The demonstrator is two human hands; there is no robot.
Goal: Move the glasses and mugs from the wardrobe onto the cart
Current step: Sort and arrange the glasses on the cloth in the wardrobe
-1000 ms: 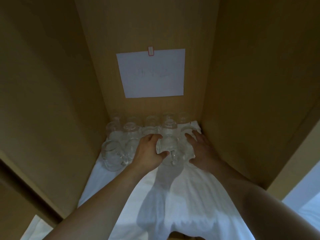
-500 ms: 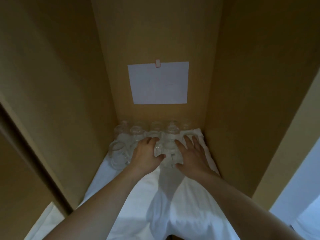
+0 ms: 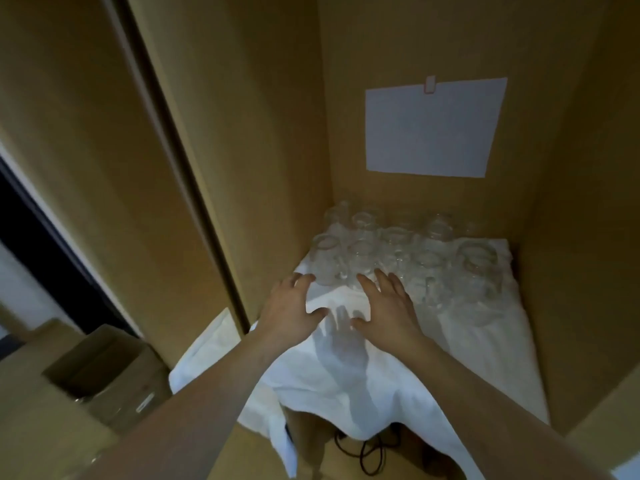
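Several clear glasses and mugs (image 3: 408,251) stand upside down in rows at the back of a wooden wardrobe shelf covered by a white cloth (image 3: 460,348). One mug (image 3: 325,258) stands at the front left of the group, another (image 3: 479,268) at the front right. My left hand (image 3: 291,310) hovers open just in front of the front-left mug, fingers spread. My right hand (image 3: 388,306) is open beside it, fingertips close to a front-row glass (image 3: 362,263). Neither hand holds anything.
A white paper sheet (image 3: 433,128) is clipped to the wardrobe's back wall. Wooden side walls (image 3: 571,202) close in the shelf. An open cardboard box (image 3: 100,368) sits low at the left. A black cable (image 3: 367,452) lies under the cloth's hanging edge.
Both hands let go of the mugs in the middle of the front row and moved left toward the front-left mugs. The view swung left, showing the wardrobe's left edge and the box.
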